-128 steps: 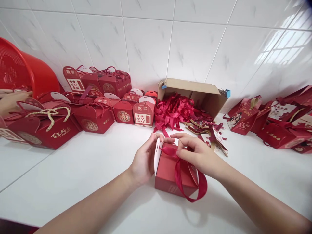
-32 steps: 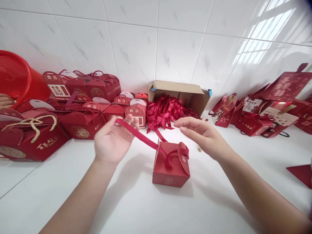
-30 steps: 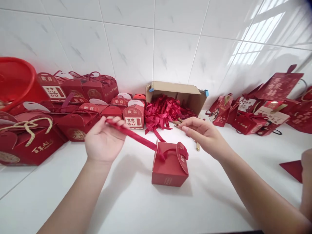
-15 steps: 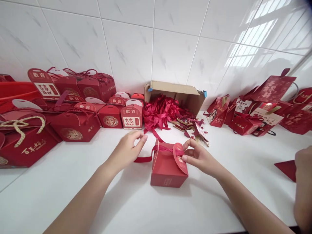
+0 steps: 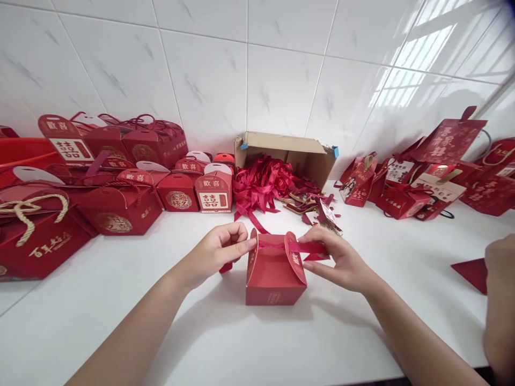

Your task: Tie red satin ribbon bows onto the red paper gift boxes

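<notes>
A small red gift box (image 5: 269, 273) stands upright on the white table in front of me, its two rounded flaps raised at the sides. A red ribbon (image 5: 300, 247) runs through the flaps across the top. My left hand (image 5: 221, 249) is closed at the left flap, thumb tip against its edge, pinching the ribbon there; a ribbon end hangs below the fingers. On the other side, my right hand (image 5: 336, 257) has its fingers closed on the ribbon coming out of the right flap. Its thumb lies close to the box's side.
Finished red boxes (image 5: 120, 209) stand in rows at the left. Behind the gift box, a cardboard carton (image 5: 281, 140) lies on its side, spilling loose red ribbons (image 5: 263, 182) and tags (image 5: 322, 212). More boxes (image 5: 406, 201) stand right. Another person's hand (image 5: 501, 279) holds dark red card.
My left hand has moved right onto the left flap and closed. My right hand has taken the ribbon and drawn a length of it out rightward; the end at the left is shorter.
</notes>
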A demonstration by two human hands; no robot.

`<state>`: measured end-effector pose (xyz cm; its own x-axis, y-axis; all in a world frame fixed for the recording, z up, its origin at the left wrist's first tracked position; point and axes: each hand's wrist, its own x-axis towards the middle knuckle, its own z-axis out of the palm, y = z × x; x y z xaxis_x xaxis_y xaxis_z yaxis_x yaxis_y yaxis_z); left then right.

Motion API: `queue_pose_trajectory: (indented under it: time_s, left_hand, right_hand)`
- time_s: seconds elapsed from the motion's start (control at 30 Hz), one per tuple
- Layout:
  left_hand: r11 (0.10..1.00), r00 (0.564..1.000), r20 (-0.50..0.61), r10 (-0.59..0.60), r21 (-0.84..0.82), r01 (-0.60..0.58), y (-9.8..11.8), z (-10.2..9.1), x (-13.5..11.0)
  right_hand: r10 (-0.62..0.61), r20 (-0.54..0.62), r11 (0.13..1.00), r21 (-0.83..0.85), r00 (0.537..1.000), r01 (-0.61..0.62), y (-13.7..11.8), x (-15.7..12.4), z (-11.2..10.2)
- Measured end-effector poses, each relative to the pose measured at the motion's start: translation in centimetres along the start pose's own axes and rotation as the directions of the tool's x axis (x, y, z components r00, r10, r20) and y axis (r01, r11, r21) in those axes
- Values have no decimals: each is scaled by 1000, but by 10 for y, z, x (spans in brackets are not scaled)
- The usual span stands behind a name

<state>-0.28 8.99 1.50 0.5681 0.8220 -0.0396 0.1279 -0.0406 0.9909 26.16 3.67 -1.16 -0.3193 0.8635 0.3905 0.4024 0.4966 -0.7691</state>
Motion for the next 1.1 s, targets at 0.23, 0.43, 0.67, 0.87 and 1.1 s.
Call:
queue_pose_trajectory:
  time_s: [0.23,0.43,0.67,0.87,1.1]
  left_hand:
    - [998,1000,24,2,65,-3,7,4,-1]
    - [999,1000,9,-20,46,19,1,1,0]
    - [995,995,7,-95,-44,95,-3,3,3]
    - [992,991,31,-130,7,130,-6,0,6]
    - [976,983,84,-162,160,147,2,-4,7]
  right_hand:
    - [-317,-191,901,-366,929,232,4,0,0]
    - [-150,-213,980,-159,966,117,-8,-3,6]
    - [495,73,621,668,866,-411,-11,2,19]
    - [531,116,548,708,839,-445,-6,6,16]
    - [430,199,767,434,880,-473,4,7,3]
